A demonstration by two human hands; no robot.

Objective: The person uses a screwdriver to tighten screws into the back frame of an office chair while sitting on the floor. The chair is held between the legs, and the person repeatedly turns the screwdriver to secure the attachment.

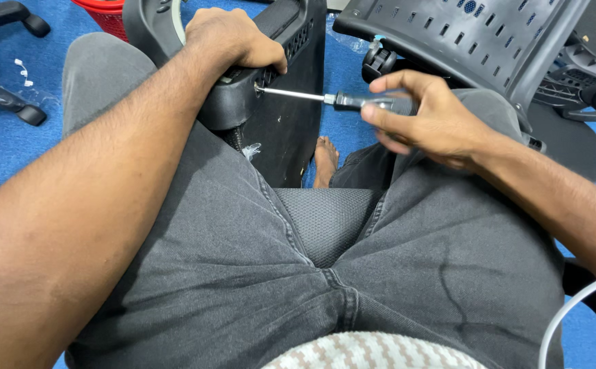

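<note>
From above the sitter's lap, the left hand lay over a black chair part, fingers curled tight around its top edge, pinning it against the left thigh. The right hand had its fingers wrapped around the dark handle of a screwdriver, the shaft level and its tip set into the side of the chair part; whether it met a screw, I couldn't quite tell. A bare foot rested on the blue floor between the knees. A slatted black chair back lay beyond the right knee, and a red basket stood near the far edge.
</note>
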